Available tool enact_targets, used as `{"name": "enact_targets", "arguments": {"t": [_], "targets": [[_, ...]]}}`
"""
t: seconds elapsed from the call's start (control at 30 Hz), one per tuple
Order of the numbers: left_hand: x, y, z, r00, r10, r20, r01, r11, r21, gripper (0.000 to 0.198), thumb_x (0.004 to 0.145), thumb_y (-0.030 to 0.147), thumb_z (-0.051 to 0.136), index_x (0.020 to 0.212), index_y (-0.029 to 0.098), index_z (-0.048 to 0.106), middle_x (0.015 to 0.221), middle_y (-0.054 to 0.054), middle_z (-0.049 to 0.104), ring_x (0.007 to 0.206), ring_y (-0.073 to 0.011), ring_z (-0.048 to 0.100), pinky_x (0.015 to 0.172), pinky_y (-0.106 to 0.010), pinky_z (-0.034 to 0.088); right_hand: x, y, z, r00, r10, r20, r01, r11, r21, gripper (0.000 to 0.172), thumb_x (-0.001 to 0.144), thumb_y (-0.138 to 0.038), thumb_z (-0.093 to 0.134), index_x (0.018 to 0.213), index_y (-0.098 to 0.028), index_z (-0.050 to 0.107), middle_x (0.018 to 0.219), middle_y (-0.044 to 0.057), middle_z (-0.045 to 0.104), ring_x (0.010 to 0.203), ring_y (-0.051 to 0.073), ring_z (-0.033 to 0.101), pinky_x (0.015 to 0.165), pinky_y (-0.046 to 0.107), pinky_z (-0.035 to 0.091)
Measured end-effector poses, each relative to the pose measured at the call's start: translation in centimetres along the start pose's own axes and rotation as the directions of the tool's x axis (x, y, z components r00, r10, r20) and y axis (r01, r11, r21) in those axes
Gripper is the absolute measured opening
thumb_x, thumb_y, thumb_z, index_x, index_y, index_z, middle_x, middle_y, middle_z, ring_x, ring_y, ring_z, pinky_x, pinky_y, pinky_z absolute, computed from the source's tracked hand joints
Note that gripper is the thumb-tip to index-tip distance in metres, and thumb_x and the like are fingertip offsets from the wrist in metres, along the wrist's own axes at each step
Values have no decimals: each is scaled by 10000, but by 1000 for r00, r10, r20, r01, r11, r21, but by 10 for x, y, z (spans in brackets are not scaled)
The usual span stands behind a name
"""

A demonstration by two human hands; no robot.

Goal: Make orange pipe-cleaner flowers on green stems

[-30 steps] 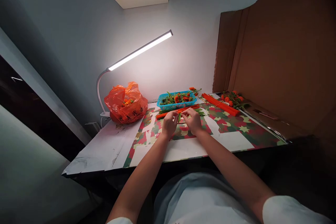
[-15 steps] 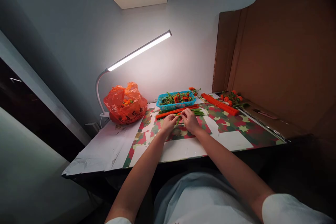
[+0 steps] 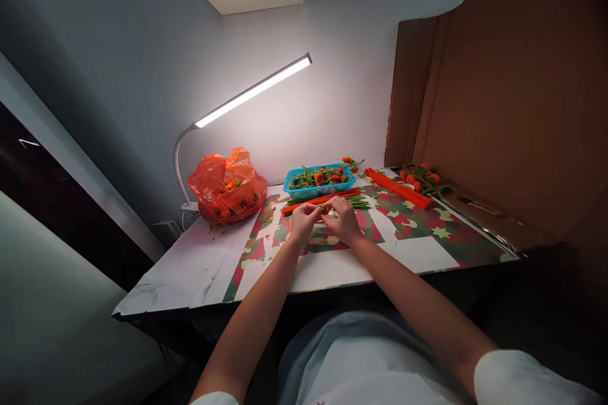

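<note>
Over the patterned part of the table, my left hand [image 3: 304, 220] and my right hand [image 3: 342, 220] meet at the fingertips. Both are closed in a pinch on a short green pipe cleaner [image 3: 322, 206], mostly hidden by the fingers. Just beyond them lie orange pipe cleaners [image 3: 346, 193] and a bunch of green pipe cleaners [image 3: 360, 203]. Behind these stands a blue basket [image 3: 319, 191] filled with orange flowers [image 3: 336, 176] on green stems.
An orange plastic bag [image 3: 232, 202] with flowers inside sits at the left by a lit lamp [image 3: 256, 90]. To the right are another orange pipe cleaner bundle [image 3: 401, 190], loose orange flowers [image 3: 418, 178] and a tall cardboard panel [image 3: 498, 88].
My fingertips have drawn closer together, and the right fingers have curled in. Less of the green pipe cleaner shows between them. The things on the table have stayed put.
</note>
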State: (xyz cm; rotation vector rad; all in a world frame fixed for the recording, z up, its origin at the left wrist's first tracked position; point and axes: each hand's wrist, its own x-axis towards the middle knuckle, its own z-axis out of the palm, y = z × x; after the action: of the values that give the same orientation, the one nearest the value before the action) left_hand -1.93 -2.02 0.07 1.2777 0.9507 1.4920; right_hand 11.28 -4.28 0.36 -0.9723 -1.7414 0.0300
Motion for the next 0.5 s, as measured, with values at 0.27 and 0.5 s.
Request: {"name": "enact_targets", "arguments": {"t": [0.27,0.5], "targets": [[0,0,-1,992,-123,13,124,988,-89,281,524,334,799,610,126,630,628,-27,624,591,-125,607,661,-328,560,0,3,3,999,36,-5,-36,999,32,114,841,-212,543,746,-222,605,791,17,633,791,188,537,731,314,357],[-1,0,1,991,-131,-4,130,988,-85,306,499,360,816,608,133,641,620,-38,634,584,-136,617,633,-318,558,1,3,3,979,161,-122,-163,987,-3,125,799,-272,569,689,-215,554,723,20,591,716,182,514,669,294,362]]}}
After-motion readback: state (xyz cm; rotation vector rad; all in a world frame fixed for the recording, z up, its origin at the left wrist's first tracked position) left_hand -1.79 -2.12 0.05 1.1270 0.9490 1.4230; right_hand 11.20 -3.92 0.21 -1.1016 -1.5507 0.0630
